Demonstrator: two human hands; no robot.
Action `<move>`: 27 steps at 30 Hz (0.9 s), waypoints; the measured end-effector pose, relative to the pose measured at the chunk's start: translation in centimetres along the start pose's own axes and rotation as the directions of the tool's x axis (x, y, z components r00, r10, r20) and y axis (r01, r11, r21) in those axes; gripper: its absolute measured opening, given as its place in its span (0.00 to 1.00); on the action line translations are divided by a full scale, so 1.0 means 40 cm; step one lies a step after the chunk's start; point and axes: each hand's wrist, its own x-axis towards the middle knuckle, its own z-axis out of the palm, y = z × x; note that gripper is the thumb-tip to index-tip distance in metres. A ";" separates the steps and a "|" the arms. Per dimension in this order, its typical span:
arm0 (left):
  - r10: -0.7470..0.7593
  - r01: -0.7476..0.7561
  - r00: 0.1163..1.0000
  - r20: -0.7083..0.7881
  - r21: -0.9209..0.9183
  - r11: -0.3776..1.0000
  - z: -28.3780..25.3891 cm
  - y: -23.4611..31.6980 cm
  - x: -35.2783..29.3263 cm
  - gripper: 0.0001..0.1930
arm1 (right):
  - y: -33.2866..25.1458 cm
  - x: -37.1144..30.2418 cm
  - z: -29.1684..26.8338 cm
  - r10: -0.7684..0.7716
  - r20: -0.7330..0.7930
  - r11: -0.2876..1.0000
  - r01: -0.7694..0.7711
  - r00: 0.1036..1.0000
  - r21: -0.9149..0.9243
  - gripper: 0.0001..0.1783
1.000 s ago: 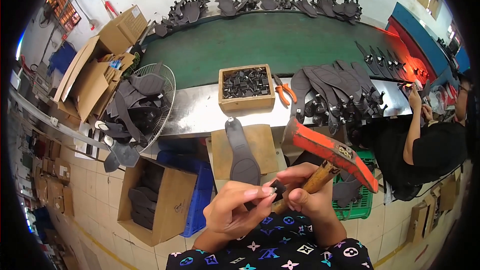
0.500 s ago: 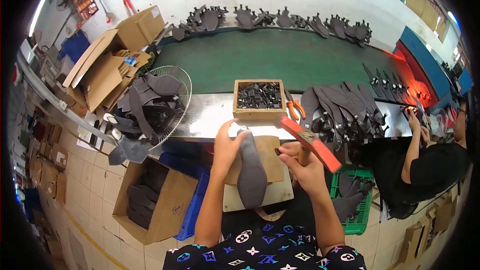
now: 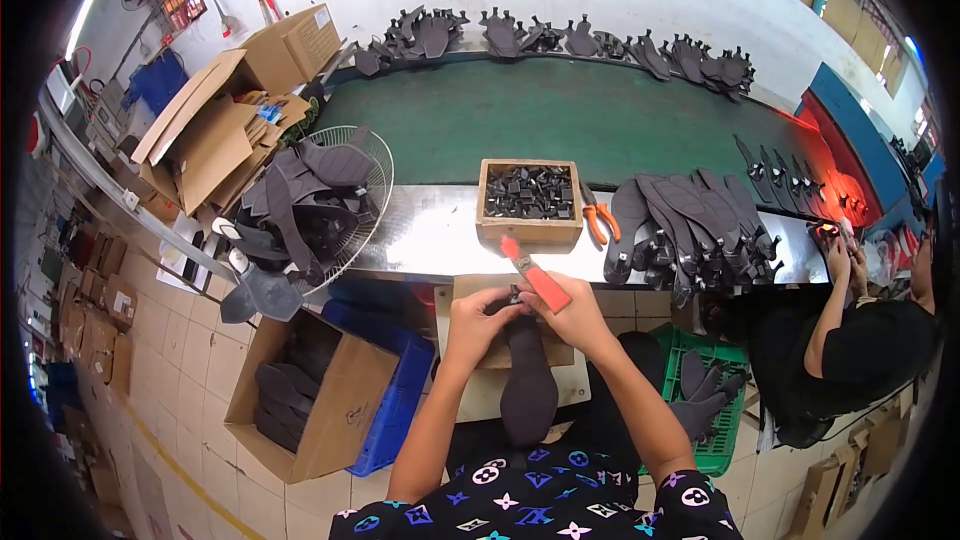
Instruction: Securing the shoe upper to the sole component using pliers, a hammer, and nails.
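The left hand (image 3: 482,325) I follow from afar pinches the narrow end of a dark sole (image 3: 528,400) over a cream board (image 3: 572,385); the right hand (image 3: 572,318), curled around a red hammer (image 3: 540,283), meets it there. A wooden box (image 3: 530,232) holds black clips (image 3: 528,192); a cardboard carton (image 3: 345,405), stacked soles (image 3: 285,390).

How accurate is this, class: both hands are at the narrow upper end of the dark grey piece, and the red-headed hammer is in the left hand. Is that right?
Not quite: the head view shows the red-headed hammer in the right hand, not the left hand. Both hands are indeed at the narrow upper end of the dark grey piece.
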 end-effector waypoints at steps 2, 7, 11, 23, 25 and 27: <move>0.016 -0.016 1.000 0.003 -0.001 1.000 0.000 -0.004 0.001 0.14 | -0.005 -0.005 -0.007 -0.123 0.016 0.991 0.123 0.992 -0.050 0.11; 0.021 -0.022 0.999 0.029 0.048 0.999 -0.003 0.003 0.004 0.15 | -0.019 -0.017 -0.019 -0.277 0.076 0.893 0.286 0.958 -0.347 0.15; 0.050 -0.050 0.998 0.024 0.017 0.999 -0.006 -0.006 0.006 0.16 | -0.063 -0.020 -0.021 -0.202 0.154 0.847 0.251 0.967 -0.469 0.19; 0.024 -0.006 0.995 0.093 -0.196 0.981 -0.010 0.013 0.013 0.12 | -0.252 -0.158 -0.064 -0.176 0.082 0.950 0.191 0.981 -0.246 0.27; 0.002 0.019 0.994 0.109 -0.189 0.982 -0.018 0.010 0.012 0.12 | -0.254 -0.173 -0.059 -0.288 0.100 0.883 0.305 0.952 -0.357 0.32; 0.007 0.014 0.994 0.112 -0.190 0.982 -0.011 0.014 0.012 0.12 | -0.235 -0.176 -0.055 -0.259 0.094 0.882 0.275 0.961 -0.383 0.32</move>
